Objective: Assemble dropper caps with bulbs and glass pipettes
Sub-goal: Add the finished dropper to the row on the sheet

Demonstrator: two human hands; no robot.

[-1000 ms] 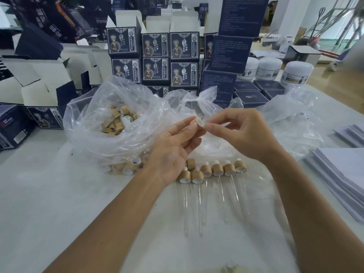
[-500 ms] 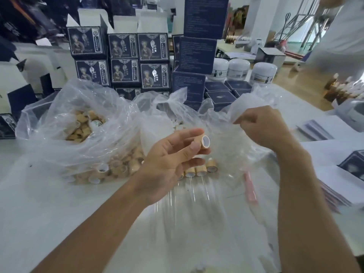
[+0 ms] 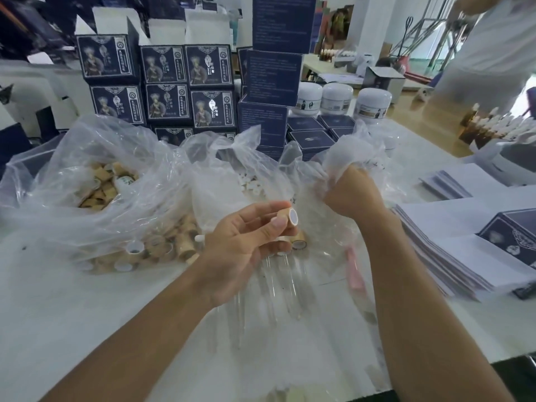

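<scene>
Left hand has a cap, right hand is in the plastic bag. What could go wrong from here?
1. The right hand grips the clear plastic bag; tugging it could drag the film across the finished droppers lying beneath the left hand and roll or crack their glass pipettes.
2. The bamboo cap is only pinched at the fingers' tips, so it could slip.

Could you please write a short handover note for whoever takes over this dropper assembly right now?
Left hand: pinches one wooden cap, white bulb fitted, no pipette.
Right hand: fist gripping the clear bag at its right edge.
Supplies: loose wooden caps in the left bag; small white bulbs in the middle bag.
Done: a few finished droppers lie on the table behind the left hand.
Left: fit a glass pipette to the held cap, then carry on.
</scene>
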